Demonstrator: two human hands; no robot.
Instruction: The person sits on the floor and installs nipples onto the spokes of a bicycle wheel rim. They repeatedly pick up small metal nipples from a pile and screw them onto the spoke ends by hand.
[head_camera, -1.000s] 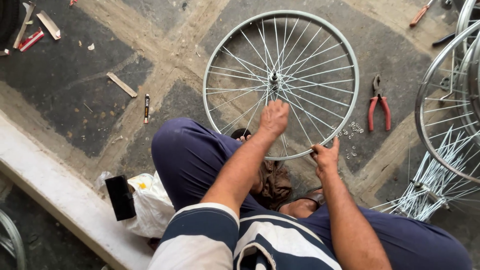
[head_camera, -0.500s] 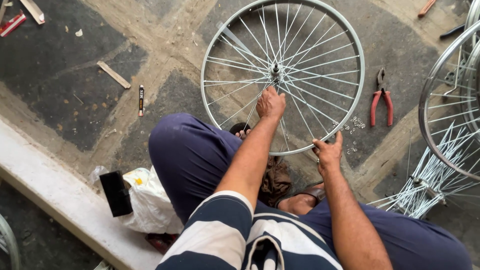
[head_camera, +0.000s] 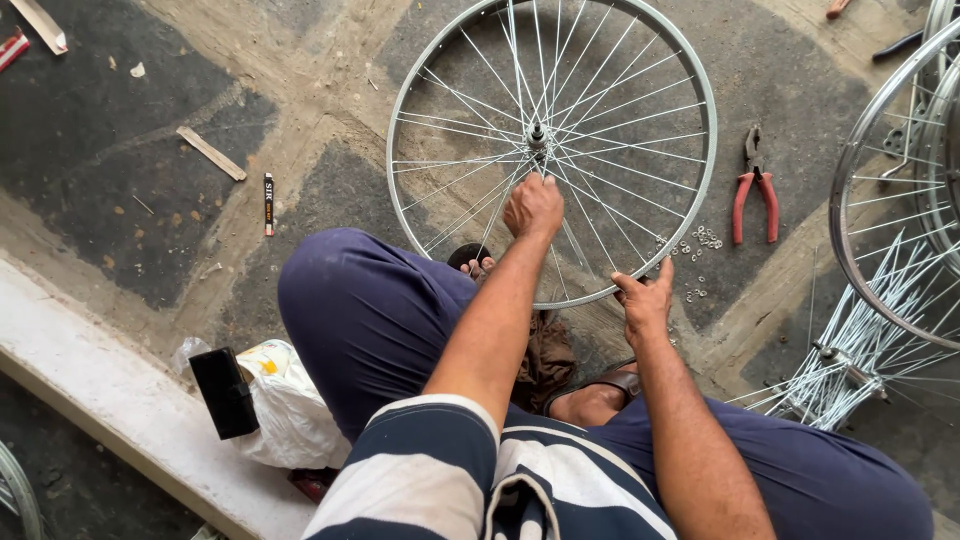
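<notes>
"What is that big round thing in front of you?"

"It is a bike wheel (head_camera: 552, 150) with no tire. It lies on the stone floor (head_camera: 150, 120), just past my knees, with its near edge up on my foot."

"Is it heavy?"

"I think it is light, since it is mostly air and thin metal. The shiny ring should be stiff and smooth, so it could slip. The thin wires look bendy and easy to hurt. I would hold it by the ring, not by a wire."

"What does it look like?"

"A silver ring, lots of crossed silver wires, and a small dark hub in the middle."

"Where are your hands?"

"My left hand (head_camera: 533, 207) sits just under the hub, at six o'clock from it. Its grip is closed narrow on the wires there. I cannot tell how many. My right hand (head_camera: 645, 297) is on the ring at five o'clock. Thumb and fingers pinch the ring there."

"What else is around?"

"Going big to small: more bare wheels (head_camera: 900, 190) at three o'clock, a white bag (head_camera: 290, 410) at eight o'clock with a black box (head_camera: 224, 392) on it, red pliers (head_camera: 755, 190) just right of the wheel, and a little pile of tiny metal nuts (head_camera: 695, 240) between the pliers and the ring."
</notes>
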